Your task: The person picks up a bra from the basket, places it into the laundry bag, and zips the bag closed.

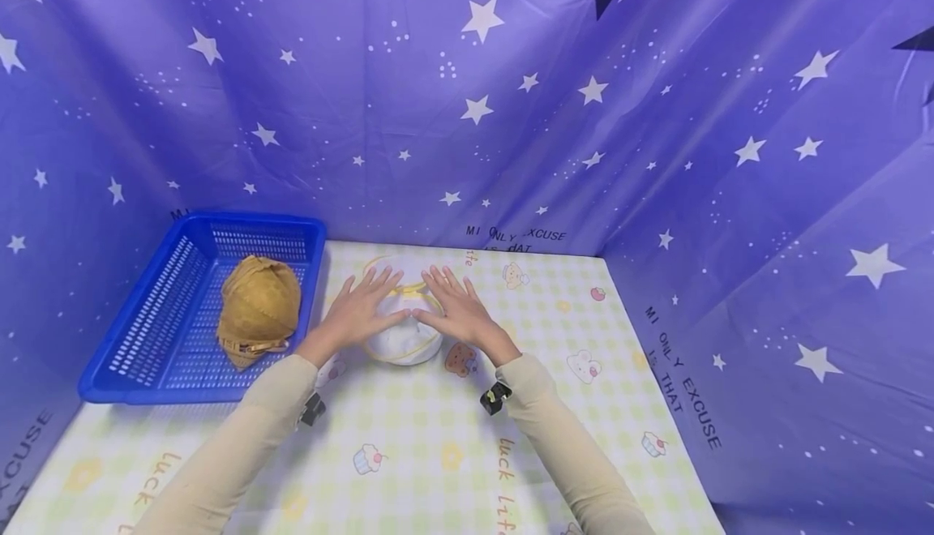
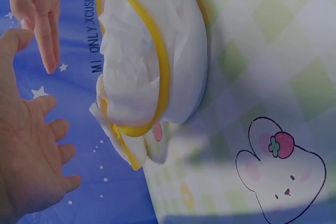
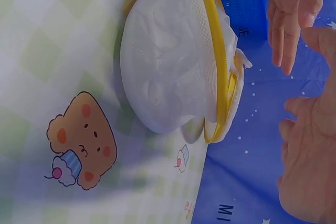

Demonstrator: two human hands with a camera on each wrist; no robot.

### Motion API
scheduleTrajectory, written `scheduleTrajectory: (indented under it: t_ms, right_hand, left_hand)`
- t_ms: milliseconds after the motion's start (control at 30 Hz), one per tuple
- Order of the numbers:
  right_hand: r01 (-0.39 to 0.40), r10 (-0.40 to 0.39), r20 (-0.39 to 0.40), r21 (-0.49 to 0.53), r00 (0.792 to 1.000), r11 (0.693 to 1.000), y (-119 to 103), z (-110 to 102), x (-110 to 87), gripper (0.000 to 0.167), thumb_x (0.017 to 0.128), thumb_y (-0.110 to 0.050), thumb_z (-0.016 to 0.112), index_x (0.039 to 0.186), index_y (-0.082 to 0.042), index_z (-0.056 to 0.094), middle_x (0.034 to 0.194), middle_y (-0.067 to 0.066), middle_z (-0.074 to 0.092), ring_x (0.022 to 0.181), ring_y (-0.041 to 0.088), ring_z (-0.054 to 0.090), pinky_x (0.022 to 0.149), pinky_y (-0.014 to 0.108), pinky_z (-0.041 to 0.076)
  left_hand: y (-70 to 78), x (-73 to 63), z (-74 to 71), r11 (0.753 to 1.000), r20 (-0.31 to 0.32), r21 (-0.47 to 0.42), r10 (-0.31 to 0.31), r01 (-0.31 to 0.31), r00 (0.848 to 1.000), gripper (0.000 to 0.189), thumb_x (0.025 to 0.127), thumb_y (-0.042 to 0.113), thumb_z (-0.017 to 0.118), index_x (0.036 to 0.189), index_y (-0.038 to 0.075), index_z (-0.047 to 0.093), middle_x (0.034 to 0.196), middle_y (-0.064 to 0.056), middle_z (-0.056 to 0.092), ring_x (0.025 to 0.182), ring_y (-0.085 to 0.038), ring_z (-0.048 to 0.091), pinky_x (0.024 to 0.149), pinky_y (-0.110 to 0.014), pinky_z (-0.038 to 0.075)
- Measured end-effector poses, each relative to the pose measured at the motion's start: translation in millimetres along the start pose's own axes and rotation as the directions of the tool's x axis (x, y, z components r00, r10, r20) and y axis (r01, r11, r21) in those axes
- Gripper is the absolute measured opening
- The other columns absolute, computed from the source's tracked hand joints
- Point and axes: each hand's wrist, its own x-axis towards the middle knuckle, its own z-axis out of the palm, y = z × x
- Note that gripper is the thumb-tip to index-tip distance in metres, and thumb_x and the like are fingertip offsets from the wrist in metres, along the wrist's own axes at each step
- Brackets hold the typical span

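A white mesh laundry bag (image 1: 401, 344) with a yellow zipper edge stands on the table, its top unzipped and the lid flap folded back on the far side. Above it hover both hands, palms down with fingers spread, and their thumb tips almost meet in the head view. My left hand (image 1: 362, 308) is over the bag's left side, my right hand (image 1: 458, 306) over its right. Neither holds anything. In both wrist views a gap shows between the palms and the bag's yellow rim (image 2: 163, 66). White mesh bunches up inside the opening.
To the left, a blue plastic basket (image 1: 175, 381) with perforated walls holds a mustard-coloured cap (image 1: 260, 304) with a buckled strap. The table wears a green checked cloth (image 1: 409, 454) with cartoon prints. A purple star-patterned curtain (image 1: 409, 97) encloses the back and sides.
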Motion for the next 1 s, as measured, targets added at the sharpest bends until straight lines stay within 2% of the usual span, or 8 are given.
scheduleTrajectory:
  t_ms: [300,767,1000]
  right_hand:
    - [-0.008,0.008,0.005,-0.014,1.000,1.000,-2.0,-2.1,2.5,0.084,0.099,-0.069,0.037,0.164,-0.023,0.012,0.172,-0.002,0.004,0.160,0.019,-0.004,0.129,0.051,-0.009]
    - [0.011,-0.011,-0.002,-0.011,1.000,1.000,-4.3,-1.8,5.4,0.082,0.100,-0.066,0.035,0.164,-0.021,0.012,0.173,0.001,0.006,0.161,0.023,-0.002,0.128,0.053,-0.009]
    - [0.016,-0.016,-0.026,0.001,1.000,1.000,-6.3,-4.5,5.6,0.077,0.102,-0.062,0.035,0.164,-0.019,0.016,0.172,0.003,0.010,0.160,0.022,-0.002,0.128,0.054,-0.008]
  left_hand:
    - [-1.2,-1.7,-2.2,1.000,-0.010,0.001,-0.011,0.011,1.000,0.080,0.099,0.061,0.049,0.162,0.017,0.025,0.169,-0.014,0.021,0.156,-0.041,0.016,0.126,-0.066,0.006]
    - [-4.3,-2.8,-3.6,1.000,-0.016,-0.013,-0.024,0.023,1.000,0.080,0.100,0.060,0.048,0.162,0.016,0.026,0.168,-0.015,0.022,0.156,-0.041,0.017,0.125,-0.067,0.006]
    - [-4.0,-3.3,-5.5,0.999,-0.035,-0.013,-0.032,0.032,0.999,0.077,0.102,0.057,0.046,0.161,0.011,0.026,0.167,-0.018,0.024,0.154,-0.044,0.021,0.124,-0.069,0.008]
